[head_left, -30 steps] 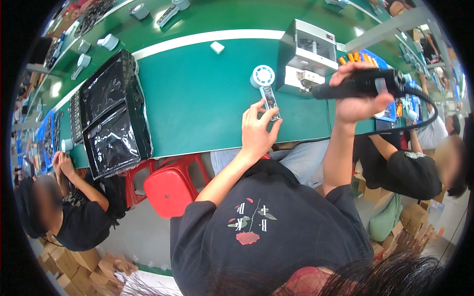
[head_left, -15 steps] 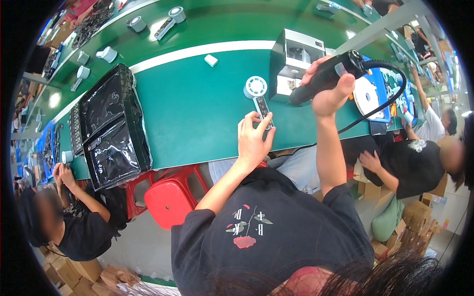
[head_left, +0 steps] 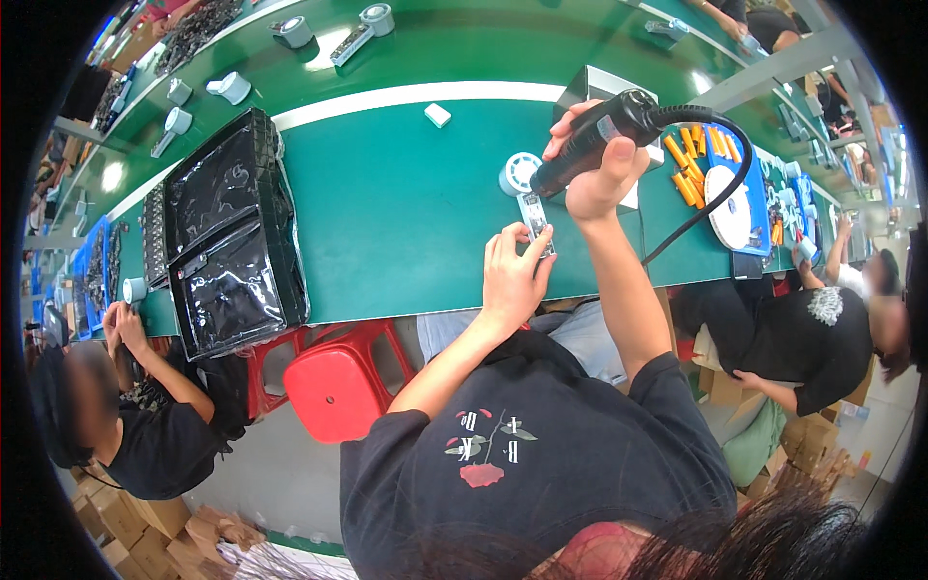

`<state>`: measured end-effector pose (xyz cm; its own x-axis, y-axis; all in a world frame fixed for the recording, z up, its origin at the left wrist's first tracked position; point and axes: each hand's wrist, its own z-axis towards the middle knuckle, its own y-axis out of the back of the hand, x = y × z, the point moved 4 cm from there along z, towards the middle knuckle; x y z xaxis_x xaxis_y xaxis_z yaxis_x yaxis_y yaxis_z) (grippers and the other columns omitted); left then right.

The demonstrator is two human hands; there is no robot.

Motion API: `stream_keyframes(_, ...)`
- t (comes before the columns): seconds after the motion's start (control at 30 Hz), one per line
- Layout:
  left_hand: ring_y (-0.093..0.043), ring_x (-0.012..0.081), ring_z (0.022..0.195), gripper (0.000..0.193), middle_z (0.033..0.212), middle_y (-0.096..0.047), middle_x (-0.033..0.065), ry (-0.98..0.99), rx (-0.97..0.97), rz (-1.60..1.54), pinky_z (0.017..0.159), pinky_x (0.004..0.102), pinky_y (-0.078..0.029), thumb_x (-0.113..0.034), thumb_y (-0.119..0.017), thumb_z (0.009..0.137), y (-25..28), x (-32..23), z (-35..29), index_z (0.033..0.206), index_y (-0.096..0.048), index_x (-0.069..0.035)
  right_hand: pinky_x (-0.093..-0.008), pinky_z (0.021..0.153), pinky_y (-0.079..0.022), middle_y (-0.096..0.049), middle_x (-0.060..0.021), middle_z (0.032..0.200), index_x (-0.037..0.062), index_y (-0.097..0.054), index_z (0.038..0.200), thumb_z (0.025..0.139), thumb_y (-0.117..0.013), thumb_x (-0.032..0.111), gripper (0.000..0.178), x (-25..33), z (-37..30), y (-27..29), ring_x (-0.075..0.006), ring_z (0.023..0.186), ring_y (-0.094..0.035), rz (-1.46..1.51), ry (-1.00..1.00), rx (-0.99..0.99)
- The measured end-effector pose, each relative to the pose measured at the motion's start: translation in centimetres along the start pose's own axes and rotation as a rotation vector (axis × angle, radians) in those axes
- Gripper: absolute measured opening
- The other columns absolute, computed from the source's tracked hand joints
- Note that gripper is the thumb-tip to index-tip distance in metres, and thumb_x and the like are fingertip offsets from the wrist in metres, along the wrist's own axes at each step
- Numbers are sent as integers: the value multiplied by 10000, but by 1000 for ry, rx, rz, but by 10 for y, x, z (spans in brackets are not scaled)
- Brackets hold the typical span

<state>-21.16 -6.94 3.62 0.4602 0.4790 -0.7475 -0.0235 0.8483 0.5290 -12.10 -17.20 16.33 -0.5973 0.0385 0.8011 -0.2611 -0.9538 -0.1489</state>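
Note:
A small light-blue handheld fan [head_left: 523,172] lies on the green bench, its round slotted head away from me and its handle towards me. The handle's inside is exposed, with small parts showing in it. My left hand [head_left: 515,275] is closed on the near end of the handle, thumb and fingers on either side. In my right hand [head_left: 601,184] is a black electric screwdriver [head_left: 590,145], held slanted with its nose low beside the fan head and its cable curving off to the right. The hand and tool's angle hide whether its tip touches the fan.
Left of me stands a black plastic-lined tray [head_left: 232,232]. A silver-and-black machine [head_left: 601,83] sits behind my right hand. Orange cylinders [head_left: 688,169] and a white disc [head_left: 727,208] lie in a blue tray at the right. A small white block [head_left: 437,115] rests farther back. Co-workers sit on both sides.
My right hand has brought the screwdriver left and nearer to the fan's handle. My left hand stays on the handle. The whole view has shifted slightly.

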Motion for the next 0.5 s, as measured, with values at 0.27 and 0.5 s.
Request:
stream_keyframes(0.27, -547, 275, 961, 413, 1067, -528, 125, -2, 8, -2, 896, 408, -424, -117, -734, 778, 0, 1, 1, 1183, -657, -84, -283, 494, -496, -607, -143, 734, -84, -576, 970, 862, -509, 712, 806, -1, -2, -3, -179, 548, -603, 1, 9, 13)
stream_keyframes(0.5, -547, 275, 960, 416, 1065, -529, 126, 0, 11, 0, 888, 405, -425, -115, -736, 775, 0, 1, 1, 1182, -658, -84, -276, 493, -495, -604, -140, 726, -83, -572, 958, 861, -508, 717, 808, -3, -4, -3, -178, 540, -600, -9, 4, 2)
